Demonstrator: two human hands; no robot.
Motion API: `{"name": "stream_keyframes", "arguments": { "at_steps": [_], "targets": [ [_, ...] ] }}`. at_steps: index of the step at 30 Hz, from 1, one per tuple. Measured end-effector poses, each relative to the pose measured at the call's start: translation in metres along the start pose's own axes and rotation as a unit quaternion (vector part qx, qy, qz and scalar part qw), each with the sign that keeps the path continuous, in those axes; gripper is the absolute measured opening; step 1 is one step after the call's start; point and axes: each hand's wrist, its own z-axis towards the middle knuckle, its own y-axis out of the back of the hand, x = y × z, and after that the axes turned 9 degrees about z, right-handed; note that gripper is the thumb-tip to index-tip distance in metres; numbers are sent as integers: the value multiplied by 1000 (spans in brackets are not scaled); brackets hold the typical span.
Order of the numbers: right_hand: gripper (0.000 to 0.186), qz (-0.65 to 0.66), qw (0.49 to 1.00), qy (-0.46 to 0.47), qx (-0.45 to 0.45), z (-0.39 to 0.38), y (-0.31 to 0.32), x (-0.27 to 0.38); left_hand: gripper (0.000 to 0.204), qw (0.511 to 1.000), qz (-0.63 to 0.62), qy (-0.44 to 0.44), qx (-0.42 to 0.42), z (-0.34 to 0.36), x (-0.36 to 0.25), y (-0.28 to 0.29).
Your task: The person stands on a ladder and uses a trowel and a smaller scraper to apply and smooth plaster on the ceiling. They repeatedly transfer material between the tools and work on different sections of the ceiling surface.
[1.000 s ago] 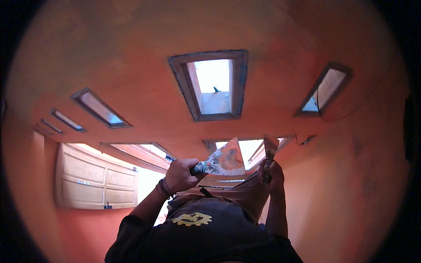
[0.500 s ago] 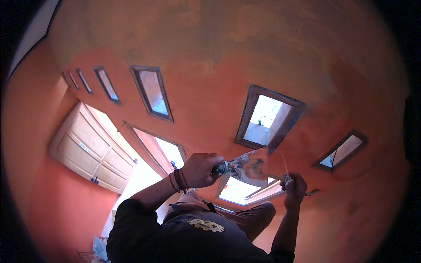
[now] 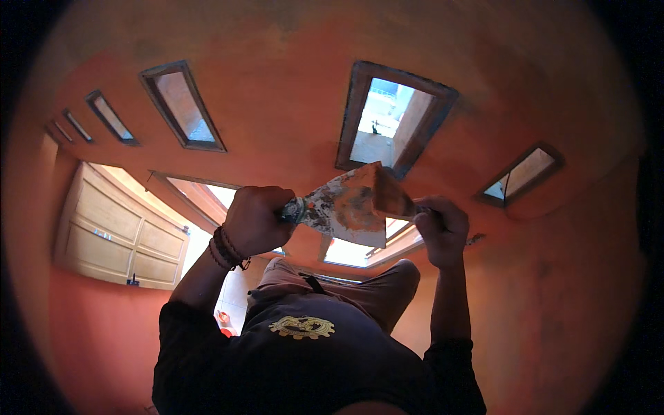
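Note:
My left hand (image 3: 257,218), with cords round its wrist, is closed on the handle of a wide putty knife (image 3: 335,214). The blade is broad, pale and smeared with orange and dark paint or filler. From the other side my right hand (image 3: 444,229) grips a second scraper (image 3: 391,196), its blade coated in orange-brown. That blade overlaps the outer end of the wide knife's blade; they seem to touch. My right fingers hide most of the second handle.
An orange plastered wall (image 3: 277,104) fills the far side, with a framed opening (image 3: 353,117) beyond the blades and several narrower ones alongside. A pale panelled door (image 3: 117,232) stands at the left. My bent knee (image 3: 404,277) is below the tools.
Both hands have moved up in the view, slightly left. The right scraper, seen edge-on and apart before, has turned and now lies across the wide knife's blade end.

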Motion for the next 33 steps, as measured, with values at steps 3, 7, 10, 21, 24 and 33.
{"name": "stream_keyframes", "arguments": {
  "at_steps": [3, 7, 10, 21, 24, 33],
  "targets": [
    [21, -25, 998, 28, 40, -2, 4, 3, 17, 999, -26, -12, -18, 1, 2, -6],
    [20, -72, 992, 74, 68, -2, 12, 7, 16, 997, -43, -56, -27, 3, 6, -14],
    [21, -129, 985, 76, 85, -5, 26, 13, 15, 996, -60, -70, -5, 2, 11, -20],
    [19, -249, 967, -6, 57, -33, 52, 12, 15, 995, -78, -57, 7, 5, 18, -22],
    [15, -225, 971, -75, -28, -55, 63, 15, 14, 996, -16, -72, 58, 12, 17, -30],
    [18, -84, 988, -79, -101, -83, 15, -10, 14, 976, -67, -184, 96, 9, 57, -113]
  ]
}}
